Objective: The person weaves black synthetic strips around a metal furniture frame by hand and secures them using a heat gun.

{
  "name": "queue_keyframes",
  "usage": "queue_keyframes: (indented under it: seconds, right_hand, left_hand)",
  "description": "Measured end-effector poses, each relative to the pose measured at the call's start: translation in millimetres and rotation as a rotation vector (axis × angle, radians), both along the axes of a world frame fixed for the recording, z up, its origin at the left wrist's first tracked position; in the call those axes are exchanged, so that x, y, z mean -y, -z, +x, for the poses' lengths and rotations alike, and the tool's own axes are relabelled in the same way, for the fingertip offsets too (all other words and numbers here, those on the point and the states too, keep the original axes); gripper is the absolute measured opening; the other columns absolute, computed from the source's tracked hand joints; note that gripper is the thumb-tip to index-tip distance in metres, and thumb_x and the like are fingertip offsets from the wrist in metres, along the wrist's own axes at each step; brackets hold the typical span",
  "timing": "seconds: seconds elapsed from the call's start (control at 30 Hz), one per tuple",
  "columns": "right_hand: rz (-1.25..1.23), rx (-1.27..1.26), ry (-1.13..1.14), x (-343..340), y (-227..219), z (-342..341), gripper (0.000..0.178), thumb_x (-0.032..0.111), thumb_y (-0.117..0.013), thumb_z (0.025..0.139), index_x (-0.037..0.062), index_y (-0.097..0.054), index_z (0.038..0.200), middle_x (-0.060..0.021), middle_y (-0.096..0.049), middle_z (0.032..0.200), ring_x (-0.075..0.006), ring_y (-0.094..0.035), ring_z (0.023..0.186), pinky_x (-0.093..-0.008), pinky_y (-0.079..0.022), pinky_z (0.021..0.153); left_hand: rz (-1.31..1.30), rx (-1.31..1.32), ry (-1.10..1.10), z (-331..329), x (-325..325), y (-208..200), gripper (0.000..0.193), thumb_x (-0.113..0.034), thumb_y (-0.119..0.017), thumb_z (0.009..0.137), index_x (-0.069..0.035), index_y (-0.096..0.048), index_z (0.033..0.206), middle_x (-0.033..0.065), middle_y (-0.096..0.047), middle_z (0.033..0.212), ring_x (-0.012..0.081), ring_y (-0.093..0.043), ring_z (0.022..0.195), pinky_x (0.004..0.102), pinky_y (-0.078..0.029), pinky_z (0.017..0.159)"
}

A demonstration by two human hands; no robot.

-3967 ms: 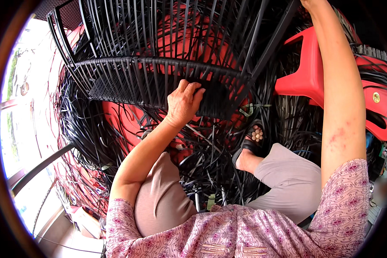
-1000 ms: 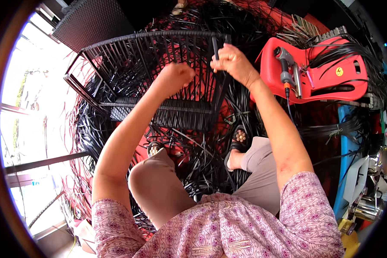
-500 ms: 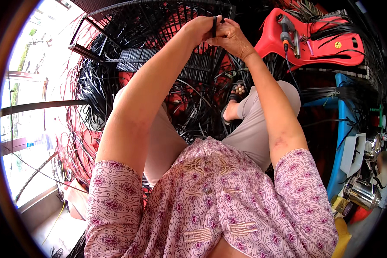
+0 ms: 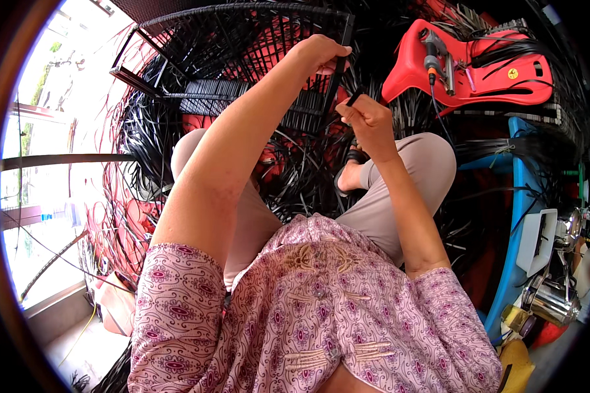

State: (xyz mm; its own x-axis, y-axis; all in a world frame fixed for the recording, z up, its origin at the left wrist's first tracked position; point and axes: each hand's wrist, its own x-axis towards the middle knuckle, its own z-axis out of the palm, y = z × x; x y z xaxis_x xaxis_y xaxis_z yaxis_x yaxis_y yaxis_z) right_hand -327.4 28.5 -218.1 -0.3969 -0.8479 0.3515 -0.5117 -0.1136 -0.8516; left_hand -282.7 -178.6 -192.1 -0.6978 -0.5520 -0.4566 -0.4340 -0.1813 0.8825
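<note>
A black wicker frame [image 4: 210,98] with open weaving and bare bars stands in front of me, partly woven with flat strips. At its right upright my left hand [image 4: 322,54] is closed, its thumb and forefinger on the bar; some of its fingers are hidden behind. Nearer to me and lower, my right hand [image 4: 372,126] makes a fist around a flat black strip [image 4: 354,98], whose short dark end sticks out above the thumb. The rest of that strip is hard to follow against the dark pile.
Loose black strips [image 4: 301,177] cover the red floor around my feet. On the right lies a red plastic chair [image 4: 410,72] with a corded power tool [image 4: 431,56] on it. A blue plastic piece [image 4: 521,173], a white tray [image 4: 537,242] and a metal pot [image 4: 552,300] stand farther right.
My hands, close together before at the frame's right upright, are now apart. The right hand has come down toward me with the strip; the left stays at the upright, slightly lower.
</note>
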Motion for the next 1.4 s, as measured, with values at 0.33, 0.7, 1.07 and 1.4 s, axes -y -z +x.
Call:
queue_keyframes:
  seconds: [0.33, 0.7, 1.07, 1.4]
  right_hand:
    - [-0.109, 0.230, 0.057, 28.1, -6.9, -5.6, 0.020, 0.017, -0.076, 0.083, -0.0015, -0.069, 0.082, -0.0100, -0.059, 0.066, -0.0120, -0.054, 0.057, -0.0302, -0.043, 0.054]
    - [-0.068, -0.303, 0.094, 56.4, -19.2, -29.9, 0.031, 0.021, -0.073, 0.085, -0.0010, -0.054, 0.074, -0.0146, -0.055, 0.068, -0.0342, -0.052, 0.060, -0.0397, -0.041, 0.055]
    - [0.087, 0.056, -0.004, 71.2, -20.8, -42.2, 0.015, 0.014, -0.071, 0.088, 0.0002, -0.071, 0.083, 0.0035, -0.059, 0.065, -0.0038, -0.051, 0.059, -0.0215, -0.042, 0.054]
    - [0.062, 0.288, 0.001, 67.9, -24.5, -39.3, 0.025, 0.016, -0.067, 0.090, -0.0008, -0.064, 0.073, 0.0009, -0.056, 0.058, -0.0044, -0.048, 0.055, -0.0237, -0.039, 0.050]
  left_hand:
    - [0.091, 0.020, -0.179, -7.5, 17.7, 29.0, 0.034, -0.030, -0.084, 0.077, -0.005, -0.063, 0.070, 0.0023, -0.057, 0.066, 0.0136, -0.051, 0.055, 0.0285, -0.046, 0.050]
    - [0.376, -0.203, -0.109, 7.7, 10.4, 28.1, 0.020, -0.024, -0.075, 0.085, -0.015, -0.059, 0.077, -0.0059, -0.052, 0.069, 0.0069, -0.053, 0.063, 0.0265, -0.044, 0.061]
    - [0.466, -0.339, -0.217, -0.1, 3.0, 38.2, 0.025, -0.022, -0.072, 0.087, -0.008, -0.060, 0.070, -0.0008, -0.051, 0.059, 0.0090, -0.041, 0.043, 0.0237, -0.029, 0.041]
    - [0.377, -0.249, -0.284, 5.0, -6.8, 24.4, 0.016, -0.025, -0.076, 0.083, -0.011, -0.068, 0.083, -0.0021, -0.063, 0.074, 0.0089, -0.052, 0.059, 0.0280, -0.043, 0.058]
